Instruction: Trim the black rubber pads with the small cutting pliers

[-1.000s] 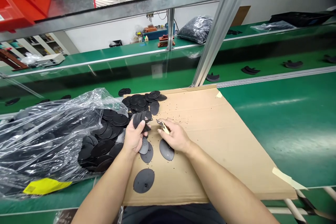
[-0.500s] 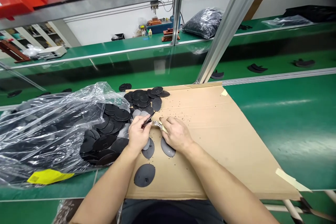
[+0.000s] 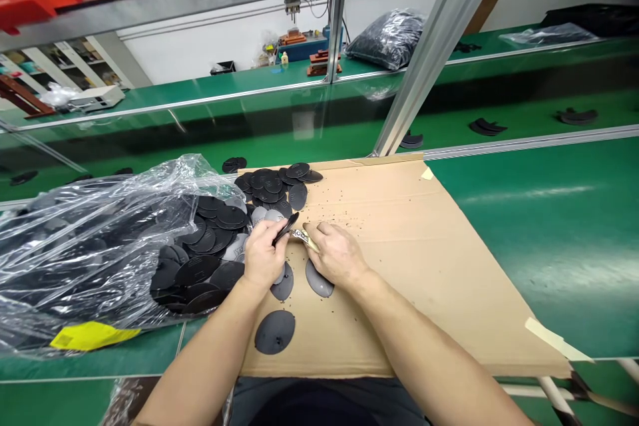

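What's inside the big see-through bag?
Black oval pieces lie heaped in the clear plastic bag, some showing at its open end. What lies underneath them is covered, so it can't be seen.

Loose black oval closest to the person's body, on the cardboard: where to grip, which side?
I'd pinch the right-hand rim of the black oval, coming in low from the right. It looks thin and lies flat, so its edge seems the likeliest hold. Bare cardboard is on that side; the left forearm crowds the other.
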`<state>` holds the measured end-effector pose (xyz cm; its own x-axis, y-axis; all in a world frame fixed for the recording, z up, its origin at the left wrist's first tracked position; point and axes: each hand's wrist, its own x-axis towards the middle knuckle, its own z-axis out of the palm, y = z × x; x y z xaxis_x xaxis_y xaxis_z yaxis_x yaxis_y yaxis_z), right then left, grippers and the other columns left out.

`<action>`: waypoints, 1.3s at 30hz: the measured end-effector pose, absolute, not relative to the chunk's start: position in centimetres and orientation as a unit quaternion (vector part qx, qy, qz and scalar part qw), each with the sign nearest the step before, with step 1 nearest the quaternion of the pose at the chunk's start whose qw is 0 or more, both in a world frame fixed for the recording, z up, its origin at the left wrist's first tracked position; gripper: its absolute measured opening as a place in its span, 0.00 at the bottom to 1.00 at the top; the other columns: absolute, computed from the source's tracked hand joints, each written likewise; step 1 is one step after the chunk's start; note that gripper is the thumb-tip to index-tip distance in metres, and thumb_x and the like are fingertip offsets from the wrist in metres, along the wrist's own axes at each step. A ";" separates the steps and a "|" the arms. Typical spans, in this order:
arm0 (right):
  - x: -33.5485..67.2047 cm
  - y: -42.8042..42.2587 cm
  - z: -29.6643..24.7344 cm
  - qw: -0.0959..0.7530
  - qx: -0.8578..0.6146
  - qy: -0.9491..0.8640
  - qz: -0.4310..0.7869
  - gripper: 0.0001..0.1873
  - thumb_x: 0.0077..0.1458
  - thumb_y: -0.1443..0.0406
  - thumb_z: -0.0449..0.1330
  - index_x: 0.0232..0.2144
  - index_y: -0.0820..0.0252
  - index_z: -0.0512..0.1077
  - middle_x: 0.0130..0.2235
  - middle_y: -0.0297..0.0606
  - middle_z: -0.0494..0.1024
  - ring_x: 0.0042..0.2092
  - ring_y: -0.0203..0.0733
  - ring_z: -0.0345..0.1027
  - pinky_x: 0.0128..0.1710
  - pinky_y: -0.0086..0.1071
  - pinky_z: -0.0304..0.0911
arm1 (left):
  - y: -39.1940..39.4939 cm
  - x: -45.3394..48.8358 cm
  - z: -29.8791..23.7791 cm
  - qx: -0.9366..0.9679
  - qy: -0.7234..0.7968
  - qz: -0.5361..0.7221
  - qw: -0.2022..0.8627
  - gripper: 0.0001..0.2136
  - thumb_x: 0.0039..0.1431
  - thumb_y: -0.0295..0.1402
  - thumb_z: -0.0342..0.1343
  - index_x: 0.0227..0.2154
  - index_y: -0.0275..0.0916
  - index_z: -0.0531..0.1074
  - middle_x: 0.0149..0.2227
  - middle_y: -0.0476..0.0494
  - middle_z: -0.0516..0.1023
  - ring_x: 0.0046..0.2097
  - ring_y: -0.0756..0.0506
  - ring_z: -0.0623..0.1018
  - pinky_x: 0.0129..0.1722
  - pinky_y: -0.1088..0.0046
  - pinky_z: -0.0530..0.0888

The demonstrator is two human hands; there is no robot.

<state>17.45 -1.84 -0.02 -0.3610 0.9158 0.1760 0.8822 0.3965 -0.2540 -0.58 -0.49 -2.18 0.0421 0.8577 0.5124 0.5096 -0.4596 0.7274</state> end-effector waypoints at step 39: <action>19.0 -2.3 1.9 0.096 -0.380 -0.865 0.314 0.10 0.50 0.72 0.53 0.34 0.57 0.71 0.35 0.36 0.75 0.37 0.39 0.67 0.35 0.28 0.57 | 0.9 -1.3 1.7 0.130 0.387 0.626 0.664 0.11 0.44 0.23 0.60 0.33 0.36 0.68 0.27 0.50 0.74 0.26 0.53 0.74 0.27 0.78 0.73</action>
<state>18.98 -2.32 1.93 -0.6927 0.7176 -0.0722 0.5963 0.5135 -0.6170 -1.28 0.90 1.72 -0.0831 0.9327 -0.3508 -0.7312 0.1821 0.6574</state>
